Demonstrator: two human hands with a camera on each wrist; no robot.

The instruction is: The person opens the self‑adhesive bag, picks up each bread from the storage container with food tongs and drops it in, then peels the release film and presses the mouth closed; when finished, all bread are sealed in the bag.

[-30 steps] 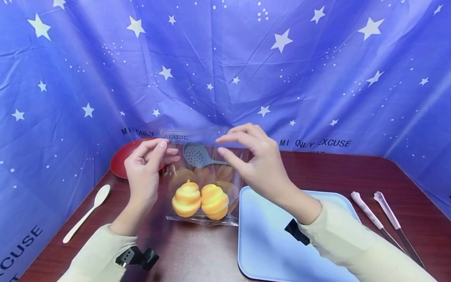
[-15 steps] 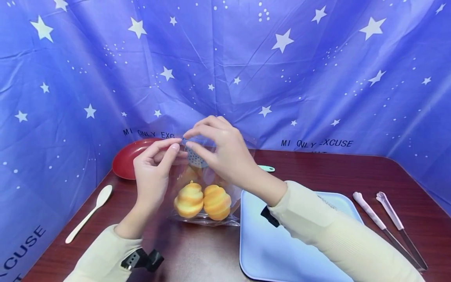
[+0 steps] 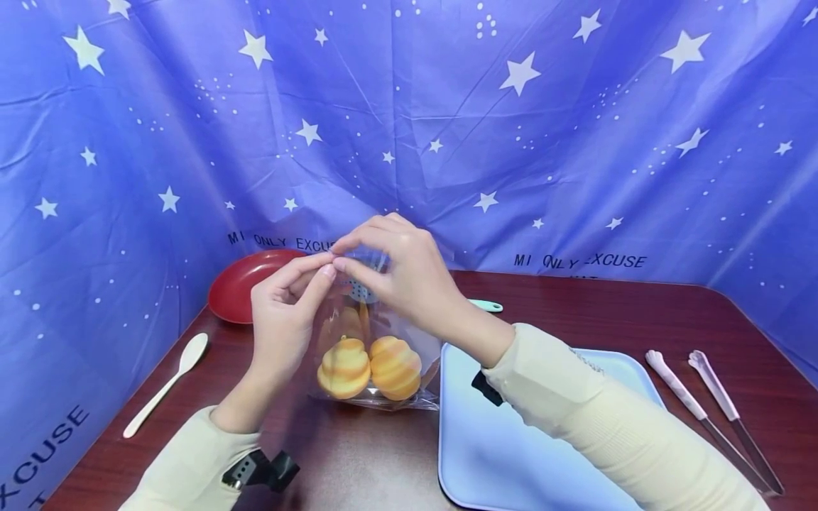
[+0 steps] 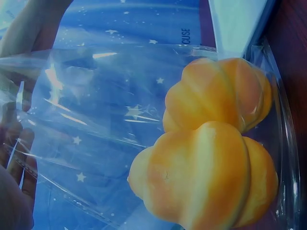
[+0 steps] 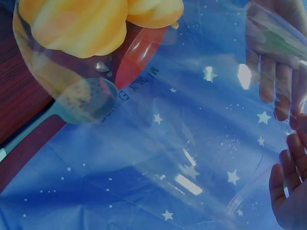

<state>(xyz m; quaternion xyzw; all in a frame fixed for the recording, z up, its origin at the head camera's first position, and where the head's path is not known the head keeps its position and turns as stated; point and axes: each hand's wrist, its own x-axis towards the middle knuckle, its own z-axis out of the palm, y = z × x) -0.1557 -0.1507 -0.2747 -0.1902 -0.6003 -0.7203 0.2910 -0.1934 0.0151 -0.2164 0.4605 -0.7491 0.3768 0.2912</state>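
Note:
A clear zip bag (image 4: 110, 96) stands upright at the middle of the table, its top drawn together toward the left. Inside, at the bottom, sit two yellow-orange twisted bread rolls, a left roll (image 3: 344, 372) and a right roll (image 3: 396, 369), side by side. My left hand (image 3: 284, 309) pinches the bag's top edge between thumb and fingers. Right against those fingertips, my right hand (image 3: 409, 273) pinches the same gathered edge. In the right wrist view, the fingers of both hands meet behind the clear plastic.
Behind the bag lies a grey-green slotted skimmer (image 5: 91, 100), and left of it a red bowl (image 3: 246, 287). A cream spoon (image 3: 192, 351) rests at the left edge. Under my right forearm is a light blue tray (image 3: 505, 454); two pink-handled utensils (image 3: 677, 387) lie right of it.
My right hand has moved left from the bag's right side to meet my left hand. The bag's top, earlier spread wide, is now drawn together; the rolls stay about where they were.

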